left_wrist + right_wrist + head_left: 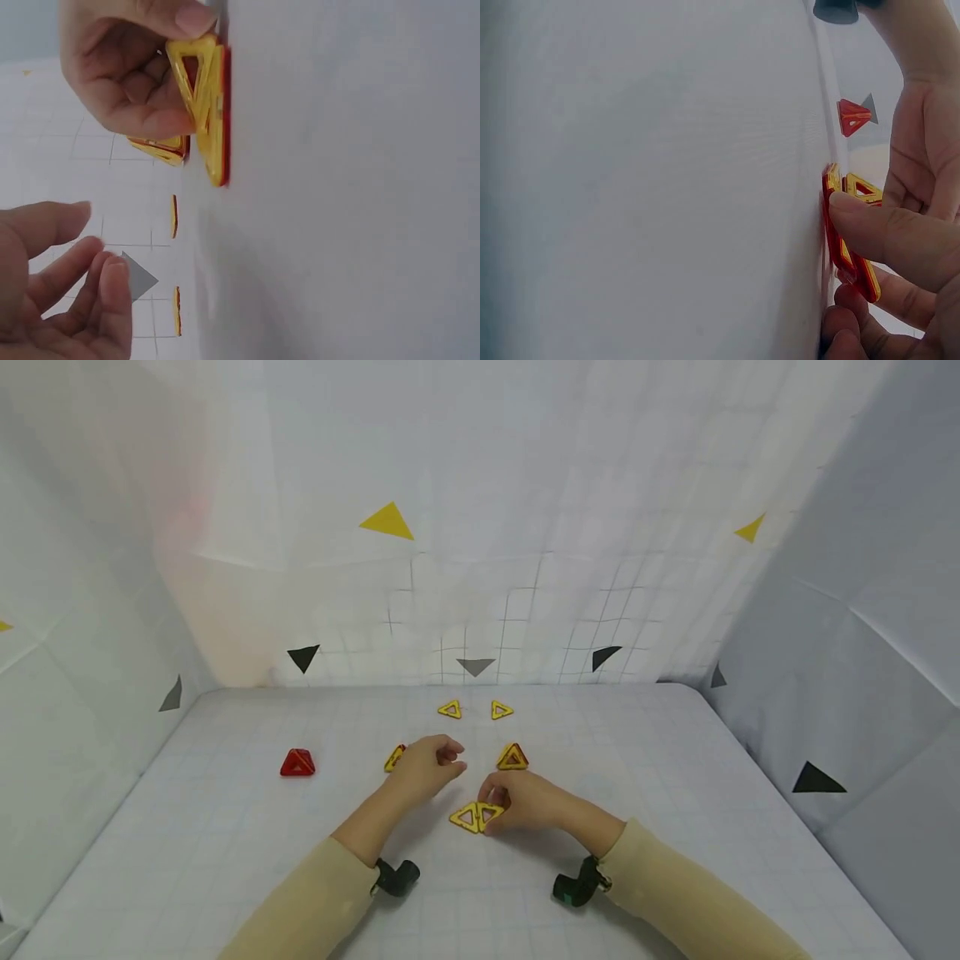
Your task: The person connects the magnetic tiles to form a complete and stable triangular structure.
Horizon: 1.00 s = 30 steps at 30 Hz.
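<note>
Two yellow triangular magnetic tiles with red edges meet side to side near the middle of the table. The left tile [457,817] lies flat there. My right hand [525,802] pinches the right tile [180,69] between thumb and fingers, and the left wrist view shows it tilted up from its neighbour. To the left and a little farther back, my left hand [426,768] hovers with fingers loosely bent and nothing in them. It partly hides a yellow and red triangular piece [392,763] behind it.
Just beyond my right hand stands a yellow and red pyramid-like piece [513,767]. A red pyramid-like piece [297,768] sits farther left. Two yellow triangles, a left one [444,710] and a right one [495,710], lie near the back edge of the white table [225,860].
</note>
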Each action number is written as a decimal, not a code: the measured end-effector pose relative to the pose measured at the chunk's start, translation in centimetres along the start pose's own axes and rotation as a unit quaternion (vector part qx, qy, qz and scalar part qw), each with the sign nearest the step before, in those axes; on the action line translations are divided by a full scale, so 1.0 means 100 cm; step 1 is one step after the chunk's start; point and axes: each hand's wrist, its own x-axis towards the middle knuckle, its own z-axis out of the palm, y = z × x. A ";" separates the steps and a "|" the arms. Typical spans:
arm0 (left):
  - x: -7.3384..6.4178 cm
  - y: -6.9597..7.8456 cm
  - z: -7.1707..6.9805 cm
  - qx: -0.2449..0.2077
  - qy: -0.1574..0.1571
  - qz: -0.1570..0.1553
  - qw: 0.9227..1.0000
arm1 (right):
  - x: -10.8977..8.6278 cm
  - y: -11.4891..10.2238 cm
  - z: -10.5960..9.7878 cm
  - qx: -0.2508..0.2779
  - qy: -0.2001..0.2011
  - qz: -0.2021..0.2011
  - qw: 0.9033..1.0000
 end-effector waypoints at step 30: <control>0.101 -0.023 0.035 -0.037 0.188 -0.139 0.971 | -0.015 0.011 -0.009 0.002 0.003 0.029 1.000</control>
